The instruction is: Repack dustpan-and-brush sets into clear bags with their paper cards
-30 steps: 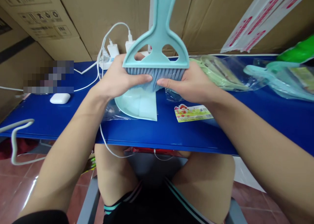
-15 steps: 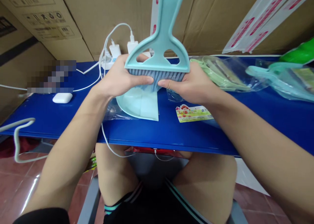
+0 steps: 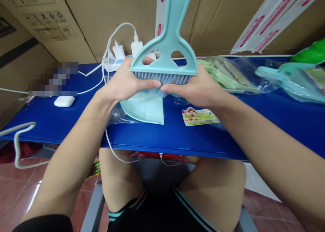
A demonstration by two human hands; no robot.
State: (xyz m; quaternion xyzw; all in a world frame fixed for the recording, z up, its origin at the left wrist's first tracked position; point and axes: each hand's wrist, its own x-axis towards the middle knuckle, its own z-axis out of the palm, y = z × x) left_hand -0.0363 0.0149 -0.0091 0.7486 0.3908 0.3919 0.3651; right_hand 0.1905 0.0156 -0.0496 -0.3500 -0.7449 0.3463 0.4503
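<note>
Between my two hands a light-blue hand brush (image 3: pixel 165 57) is held upright, handle up and grey-blue bristles down. My left hand (image 3: pixel 125 81) grips its left side, the thumb lying across the bristles. From the other side my right hand (image 3: pixel 196 84) grips it too, its thumb tip nearly meeting the left one. The remaining fingers are mostly hidden behind the brush. Below it, a matching light-blue dustpan (image 3: pixel 146 108) lies on the blue table (image 3: pixel 172 137), partly covered by my left hand and the bristles. Clear plastic wrapping shows under the dustpan.
A colourful printed card (image 3: pixel 199 117) lies near my right wrist. Green (image 3: pixel 228 74) and light-blue (image 3: pixel 291 78) wrapped brush sets lie at right. A white earbud case (image 3: pixel 64 101) sits left. Chargers and cables fill a power strip (image 3: pixel 114 65) before cardboard boxes (image 3: pixel 122 8).
My right thumb has shifted slightly left along the bristles, closer to my left thumb. The brush has moved very slightly right; the dustpan and card stay where they were.
</note>
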